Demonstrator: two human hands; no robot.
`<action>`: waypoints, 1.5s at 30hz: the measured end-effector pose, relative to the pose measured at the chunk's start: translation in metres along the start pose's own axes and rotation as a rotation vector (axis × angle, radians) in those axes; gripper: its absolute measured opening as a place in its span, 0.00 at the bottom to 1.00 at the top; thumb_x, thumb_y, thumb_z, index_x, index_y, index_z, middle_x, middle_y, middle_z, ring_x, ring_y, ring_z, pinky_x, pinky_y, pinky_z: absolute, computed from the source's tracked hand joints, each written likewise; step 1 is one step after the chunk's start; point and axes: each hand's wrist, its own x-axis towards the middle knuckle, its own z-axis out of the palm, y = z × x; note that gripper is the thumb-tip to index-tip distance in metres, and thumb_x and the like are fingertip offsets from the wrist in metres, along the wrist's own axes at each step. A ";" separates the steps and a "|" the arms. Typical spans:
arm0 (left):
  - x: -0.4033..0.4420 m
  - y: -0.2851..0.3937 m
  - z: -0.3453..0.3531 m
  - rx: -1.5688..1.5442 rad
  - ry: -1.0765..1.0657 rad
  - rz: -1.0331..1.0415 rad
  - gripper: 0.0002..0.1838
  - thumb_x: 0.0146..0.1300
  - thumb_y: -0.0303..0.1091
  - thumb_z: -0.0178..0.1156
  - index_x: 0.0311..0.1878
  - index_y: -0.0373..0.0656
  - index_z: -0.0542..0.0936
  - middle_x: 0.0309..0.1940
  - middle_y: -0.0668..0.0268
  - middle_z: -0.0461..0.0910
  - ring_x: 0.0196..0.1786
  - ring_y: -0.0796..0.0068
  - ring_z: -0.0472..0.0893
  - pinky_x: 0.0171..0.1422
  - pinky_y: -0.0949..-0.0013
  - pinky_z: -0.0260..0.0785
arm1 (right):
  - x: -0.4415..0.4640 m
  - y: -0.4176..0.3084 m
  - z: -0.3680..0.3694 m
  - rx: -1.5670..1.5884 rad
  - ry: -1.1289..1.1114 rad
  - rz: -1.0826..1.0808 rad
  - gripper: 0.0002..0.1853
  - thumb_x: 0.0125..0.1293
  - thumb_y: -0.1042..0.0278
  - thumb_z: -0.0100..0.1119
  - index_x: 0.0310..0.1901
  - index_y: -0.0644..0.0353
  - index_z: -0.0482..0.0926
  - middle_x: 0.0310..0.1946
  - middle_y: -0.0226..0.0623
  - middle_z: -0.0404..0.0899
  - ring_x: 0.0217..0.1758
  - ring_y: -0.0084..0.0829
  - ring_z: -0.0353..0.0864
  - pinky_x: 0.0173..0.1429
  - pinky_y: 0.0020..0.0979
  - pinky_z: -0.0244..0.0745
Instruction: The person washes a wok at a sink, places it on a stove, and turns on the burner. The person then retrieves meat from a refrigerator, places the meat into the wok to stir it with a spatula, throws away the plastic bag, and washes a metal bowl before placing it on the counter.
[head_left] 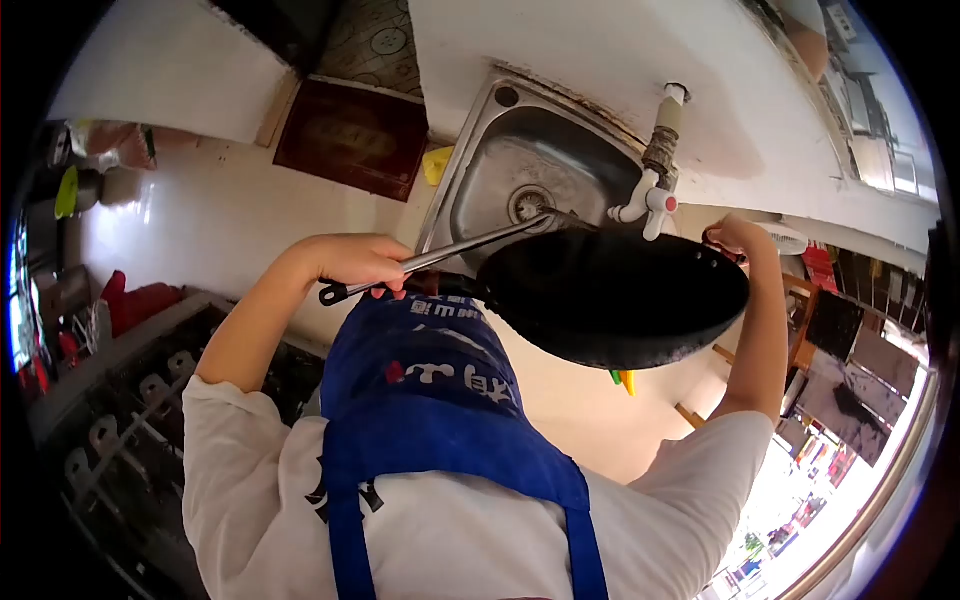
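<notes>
A large black wok (610,300) is held tilted over the near edge of the steel sink (465,185). My left hand (365,262) is closed around the wok's long handle (450,285) and also around the shaft of a metal cooking utensil (480,240). The utensil's far end reaches over the basin near the drain; its head is partly hidden by the wok's rim, so I cannot tell its kind. On the opposite side of the wok, my right hand (737,235) grips the rim by its small side handle, fingers partly hidden.
A wall tap (655,195) with a white plastic handle hangs just beyond the wok's rim. Yellow cloth (436,165) lies beside the sink. A dark red mat (350,140) is on the floor at the doorway. At lower left stands a dark rack (130,430) with hanging utensils.
</notes>
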 end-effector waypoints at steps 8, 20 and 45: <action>-0.014 0.003 0.009 0.008 -0.036 0.033 0.10 0.53 0.33 0.49 0.32 0.37 0.75 0.29 0.66 0.78 0.27 0.79 0.72 0.33 0.73 0.66 | -0.037 -0.011 0.002 -0.056 0.059 -0.045 0.11 0.64 0.64 0.49 0.32 0.61 0.79 0.14 0.33 0.72 0.14 0.26 0.70 0.18 0.33 0.65; -0.111 -0.014 -0.019 0.561 0.069 0.116 0.13 0.49 0.39 0.53 0.31 0.39 0.76 0.17 0.62 0.72 0.21 0.71 0.71 0.26 0.64 0.61 | -0.101 -0.022 0.121 0.533 0.379 -0.094 0.15 0.67 0.63 0.48 0.51 0.59 0.77 0.14 0.29 0.69 0.13 0.22 0.65 0.18 0.26 0.62; -0.518 -0.493 -0.186 0.573 1.040 -0.259 0.17 0.55 0.42 0.51 0.24 0.38 0.80 0.19 0.53 0.78 0.24 0.55 0.76 0.35 0.57 0.69 | -0.163 -0.775 0.091 1.096 0.179 -1.006 0.13 0.69 0.60 0.44 0.42 0.63 0.70 0.20 0.29 0.66 0.17 0.20 0.64 0.19 0.23 0.58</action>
